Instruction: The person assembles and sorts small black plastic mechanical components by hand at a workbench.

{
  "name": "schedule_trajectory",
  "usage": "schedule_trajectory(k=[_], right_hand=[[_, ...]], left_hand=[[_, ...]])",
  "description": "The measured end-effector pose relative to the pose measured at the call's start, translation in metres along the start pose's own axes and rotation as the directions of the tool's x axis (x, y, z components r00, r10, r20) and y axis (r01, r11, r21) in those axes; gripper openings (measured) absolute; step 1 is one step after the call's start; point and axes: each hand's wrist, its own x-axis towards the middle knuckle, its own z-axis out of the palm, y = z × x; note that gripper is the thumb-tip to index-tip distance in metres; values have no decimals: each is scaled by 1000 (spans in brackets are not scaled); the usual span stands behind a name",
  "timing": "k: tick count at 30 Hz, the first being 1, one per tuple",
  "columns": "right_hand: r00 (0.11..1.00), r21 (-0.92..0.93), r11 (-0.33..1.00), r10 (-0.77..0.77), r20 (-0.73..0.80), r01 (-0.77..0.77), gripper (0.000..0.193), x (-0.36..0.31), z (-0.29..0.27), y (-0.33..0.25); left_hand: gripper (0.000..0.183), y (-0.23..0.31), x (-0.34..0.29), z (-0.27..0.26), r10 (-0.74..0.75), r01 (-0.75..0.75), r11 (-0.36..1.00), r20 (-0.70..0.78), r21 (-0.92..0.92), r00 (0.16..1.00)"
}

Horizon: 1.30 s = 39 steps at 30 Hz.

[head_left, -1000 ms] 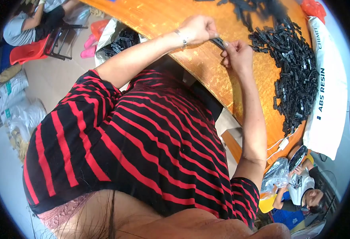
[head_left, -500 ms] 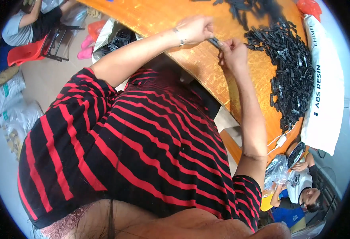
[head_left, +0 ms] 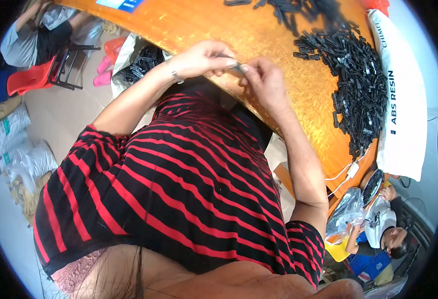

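Observation:
Both my hands meet over the near edge of the orange-brown table (head_left: 298, 114). My left hand (head_left: 206, 57) pinches one end of a small dark plastic piece (head_left: 238, 67). On its other end, the thumb and fingers of my right hand (head_left: 266, 82) are closed. Most of the piece is covered by my fingers, so its exact shape cannot be made out. To the right of my hands, a large heap of small black plastic parts (head_left: 358, 89) spreads along the table.
A white sack (head_left: 408, 109) lies along the heap's far side. An open sack of black parts (head_left: 146, 62) stands left of the table. A white cable (head_left: 352, 171) crosses the right corner. Two other people sit nearby, one by a red chair (head_left: 32, 79), one at lower right.
My hands have come nearer my body and to the left, with the dark piece still between them. A blue-and-white item now shows at the table's far left.

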Motion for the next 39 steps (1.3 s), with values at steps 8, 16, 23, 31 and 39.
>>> schedule_trajectory(k=[8,16,23,31,39], right_hand=[[925,-405,914,-147,-351,-9,27,20,-73,37],[914,-813,551,-203,-352,-190,27,44,-92,41],[915,-744,642,-164,-369,-185,18,32,-87,35],[944,-789,608,-199,-263,-92,13,21,-86,40],[881,-668,685,-79,-467,-293,34,34,-85,26]], left_hand=[[26,10,-97,-128,61,75,646,-150,760,987],[29,28,42,-97,545,-3,511,-321,859,775],[28,23,119,-74,650,32,352,-270,935,710],[20,17,115,-61,609,23,335,-235,942,757],[20,20,106,-45,661,-84,367,-197,926,724]])
